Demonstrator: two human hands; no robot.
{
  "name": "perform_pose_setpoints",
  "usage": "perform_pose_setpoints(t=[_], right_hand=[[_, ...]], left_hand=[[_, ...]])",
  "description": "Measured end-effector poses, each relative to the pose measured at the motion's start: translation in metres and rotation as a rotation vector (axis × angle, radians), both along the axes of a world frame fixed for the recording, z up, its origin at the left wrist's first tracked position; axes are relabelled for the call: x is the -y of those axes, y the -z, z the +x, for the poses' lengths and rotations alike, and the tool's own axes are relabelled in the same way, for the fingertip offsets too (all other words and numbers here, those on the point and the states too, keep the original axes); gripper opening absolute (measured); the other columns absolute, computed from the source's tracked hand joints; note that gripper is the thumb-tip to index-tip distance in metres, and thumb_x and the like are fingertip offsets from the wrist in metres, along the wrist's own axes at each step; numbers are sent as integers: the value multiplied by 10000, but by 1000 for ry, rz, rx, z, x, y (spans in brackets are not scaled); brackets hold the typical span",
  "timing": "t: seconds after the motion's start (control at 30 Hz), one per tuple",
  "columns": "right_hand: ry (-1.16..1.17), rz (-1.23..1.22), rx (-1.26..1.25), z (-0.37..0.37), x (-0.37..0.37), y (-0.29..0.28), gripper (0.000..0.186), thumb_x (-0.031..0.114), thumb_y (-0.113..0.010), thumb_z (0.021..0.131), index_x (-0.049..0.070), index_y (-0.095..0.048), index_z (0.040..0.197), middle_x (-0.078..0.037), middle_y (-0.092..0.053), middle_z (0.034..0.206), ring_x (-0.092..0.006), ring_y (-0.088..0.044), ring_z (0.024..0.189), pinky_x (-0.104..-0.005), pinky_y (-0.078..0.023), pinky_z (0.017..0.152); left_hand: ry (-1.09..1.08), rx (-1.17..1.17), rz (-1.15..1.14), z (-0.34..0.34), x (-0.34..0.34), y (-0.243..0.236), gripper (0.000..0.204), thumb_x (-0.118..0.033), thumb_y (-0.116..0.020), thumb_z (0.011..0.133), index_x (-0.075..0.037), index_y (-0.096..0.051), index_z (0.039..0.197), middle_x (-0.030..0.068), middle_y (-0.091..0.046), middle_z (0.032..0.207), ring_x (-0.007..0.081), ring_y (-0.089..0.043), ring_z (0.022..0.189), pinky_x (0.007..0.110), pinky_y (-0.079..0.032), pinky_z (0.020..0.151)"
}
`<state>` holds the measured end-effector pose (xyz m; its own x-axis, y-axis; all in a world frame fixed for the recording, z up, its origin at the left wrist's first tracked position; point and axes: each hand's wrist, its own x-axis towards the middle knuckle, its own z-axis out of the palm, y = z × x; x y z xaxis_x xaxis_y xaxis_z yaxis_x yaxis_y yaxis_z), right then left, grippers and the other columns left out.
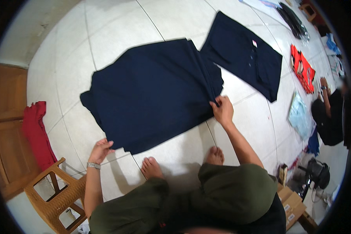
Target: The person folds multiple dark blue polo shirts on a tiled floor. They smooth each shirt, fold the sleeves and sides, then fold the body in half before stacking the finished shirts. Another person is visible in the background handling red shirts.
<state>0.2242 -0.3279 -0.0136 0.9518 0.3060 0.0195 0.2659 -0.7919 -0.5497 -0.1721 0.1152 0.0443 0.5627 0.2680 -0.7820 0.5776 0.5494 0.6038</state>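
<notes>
I have a large, dark navy garment of soft woven cloth (152, 93) spread on the white tiled floor (245, 128), just beyond my bare feet (151, 167). My left hand (101, 151) pinches its near left corner between thumb and fingers, and my right hand (223, 111) pinches the near right corner, fingertips closed on the edge. I judge the step in hand to be straightening and squaring this cloth as part of a fold; the next move, as I read it, calls for an even pull on both corners, so that the near edge stays taut and the layers don't slide apart. The garment's long axis runs crosswise to me on a slant, from lower left up toward upper right. Its right end is fairly straight, with layered edges, while its left end is uneven, one blunt flap pointing out to the left. Past that right end lies a flat, folded navy garment with a small pale label (243, 54); the two meet at one corner, though I can't tell which overlaps.
</notes>
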Motion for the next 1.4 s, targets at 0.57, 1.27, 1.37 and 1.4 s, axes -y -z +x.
perform_pose_setpoints(t=[0.57,1.27,1.37,1.4], right_hand=[[-35,625,-663,64,18,-76,203,4,-736,951,65,-543,944,-4,-628,765,-74,-586,622,-253,-488,492],[-4,232,-928,59,25,-62,313,226,-854,833,47,-714,1048,-17,-705,872,-123,-640,775,-295,-499,653],[-86,163,-918,65,26,-74,179,239,-824,892,126,-703,960,59,-658,807,-56,-580,720,-242,-465,629],[-135,340,-908,69,29,-83,164,234,-818,908,134,-695,951,68,-660,816,-47,-591,729,-237,-464,628]], left_hand=[[41,-17,133,11,-7,-60,137,-66,-749,983,-123,-673,885,4,-735,926,117,-707,841,420,-657,798],[5,-113,19,7,21,-19,97,-18,-727,955,-70,-669,1014,-4,-652,872,139,-680,819,442,-686,752],[20,11,71,5,9,-28,115,-53,-696,980,-63,-689,1095,13,-714,979,139,-707,837,408,-680,728],[15,60,124,4,3,-41,138,-67,-683,991,-59,-697,1128,21,-740,1025,139,-718,837,391,-677,719]])
